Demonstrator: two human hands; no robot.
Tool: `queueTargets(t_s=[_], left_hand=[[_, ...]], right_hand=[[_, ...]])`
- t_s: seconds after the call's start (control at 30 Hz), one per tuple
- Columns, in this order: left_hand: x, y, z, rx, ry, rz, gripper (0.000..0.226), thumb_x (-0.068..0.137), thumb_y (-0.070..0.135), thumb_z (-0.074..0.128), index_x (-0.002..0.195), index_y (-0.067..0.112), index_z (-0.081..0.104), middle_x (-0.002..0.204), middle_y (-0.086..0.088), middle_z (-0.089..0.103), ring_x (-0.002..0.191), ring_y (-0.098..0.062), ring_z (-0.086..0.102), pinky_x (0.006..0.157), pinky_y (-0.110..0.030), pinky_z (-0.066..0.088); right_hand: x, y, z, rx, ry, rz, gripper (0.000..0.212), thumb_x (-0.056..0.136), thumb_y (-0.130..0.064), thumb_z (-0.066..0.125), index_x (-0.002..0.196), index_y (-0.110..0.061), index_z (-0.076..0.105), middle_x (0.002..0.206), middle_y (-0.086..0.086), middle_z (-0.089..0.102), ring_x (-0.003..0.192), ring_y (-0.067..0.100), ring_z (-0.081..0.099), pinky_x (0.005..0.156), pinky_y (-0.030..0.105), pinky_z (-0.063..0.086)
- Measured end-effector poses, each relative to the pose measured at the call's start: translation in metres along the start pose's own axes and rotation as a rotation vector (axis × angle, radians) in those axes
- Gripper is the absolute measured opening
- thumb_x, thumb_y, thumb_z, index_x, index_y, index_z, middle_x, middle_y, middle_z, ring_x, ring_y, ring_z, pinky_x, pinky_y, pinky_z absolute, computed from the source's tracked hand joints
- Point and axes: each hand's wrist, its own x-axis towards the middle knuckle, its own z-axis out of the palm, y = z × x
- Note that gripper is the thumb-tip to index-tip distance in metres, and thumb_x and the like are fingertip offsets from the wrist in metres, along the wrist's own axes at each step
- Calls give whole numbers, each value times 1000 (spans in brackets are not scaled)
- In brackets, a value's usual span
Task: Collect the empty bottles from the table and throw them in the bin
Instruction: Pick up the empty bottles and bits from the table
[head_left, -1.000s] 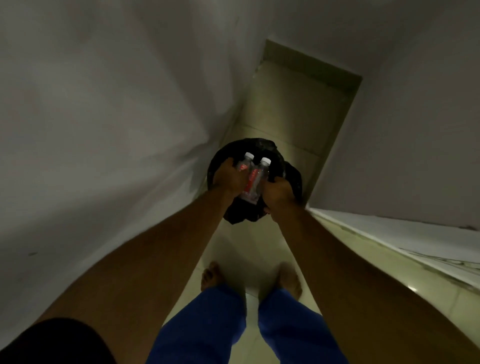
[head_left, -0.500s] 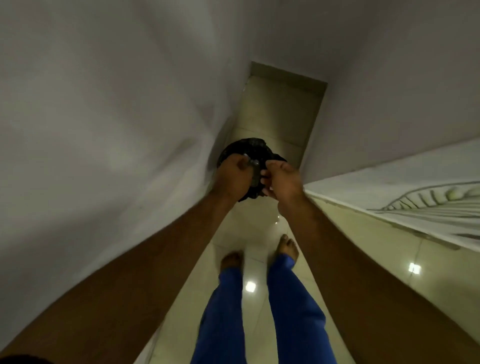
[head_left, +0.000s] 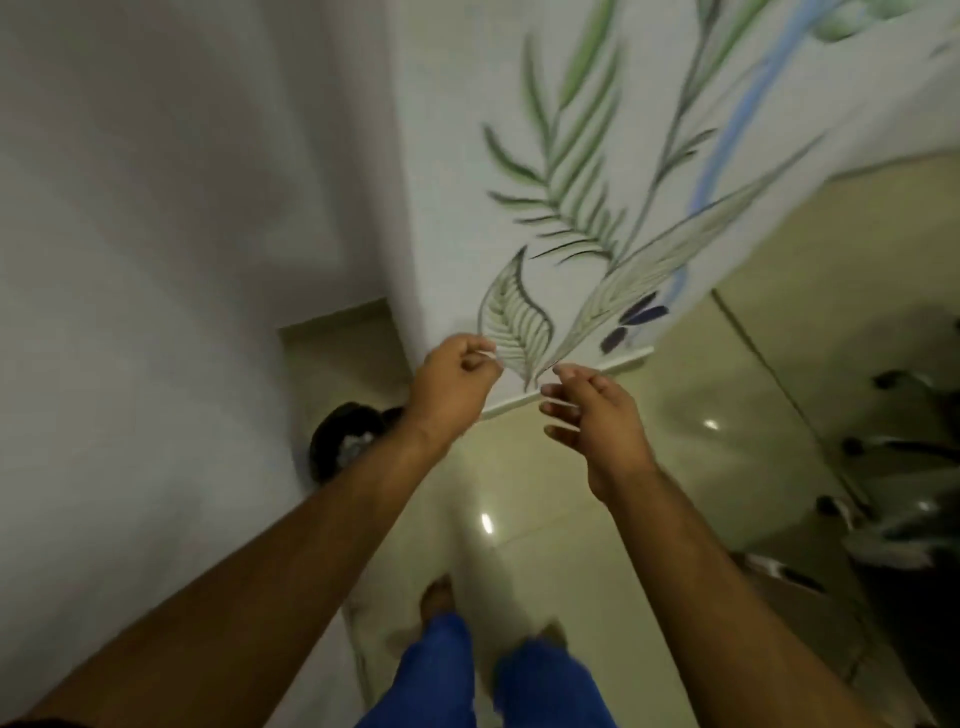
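The black bin (head_left: 332, 447) stands on the floor in a corner at the left, partly behind my left forearm. Pale bottle shapes (head_left: 356, 446) show inside it, blurred. My left hand (head_left: 452, 382) is raised in front of a leaf-painted wall, fingers loosely curled with nothing in them. My right hand (head_left: 587, 415) hangs beside it to the right, fingers apart and empty. Both hands are above and to the right of the bin.
A plain white wall (head_left: 156, 260) fills the left. The leaf-painted wall (head_left: 571, 182) runs up the middle and right. Glossy beige floor tiles (head_left: 545, 519) lie below, with my bare feet and blue trousers (head_left: 483, 670). Dark chair legs (head_left: 893, 447) stand at the right.
Both hands held two bottles over the bin, then let them go into it. My hands have lifted away empty and the view has swung right, so the bin now lies at the left.
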Motion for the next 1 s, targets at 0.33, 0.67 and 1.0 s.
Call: queueTargets(t_s=[0.33, 0.67, 1.0], left_hand=[[-165, 117, 222, 149, -582, 369, 22, 89, 14, 68, 111, 12, 67, 97, -13, 70, 81, -17, 63, 75, -29, 49], [-443, 77, 405, 147, -957, 468, 10, 93, 14, 64, 102, 20, 65, 91, -1, 67, 81, -9, 64, 60, -14, 47], [-624, 38, 551, 264, -1255, 474, 20, 94, 19, 63, 113, 23, 66, 103, 3, 73, 97, -7, 68, 71, -18, 49]], right_hand=[[-185, -20, -253, 271, 492, -232, 15, 98, -28, 61, 108, -19, 67, 98, 1, 73, 81, 14, 65, 68, 30, 52], [-419, 101, -478, 318, 899, -232, 13, 97, -30, 62, 107, -27, 70, 107, 3, 75, 94, 17, 71, 79, 34, 60], [-556, 188, -643, 447, 1178, -237, 12, 98, -28, 61, 105, -22, 67, 103, 1, 74, 85, 14, 67, 71, 30, 53]])
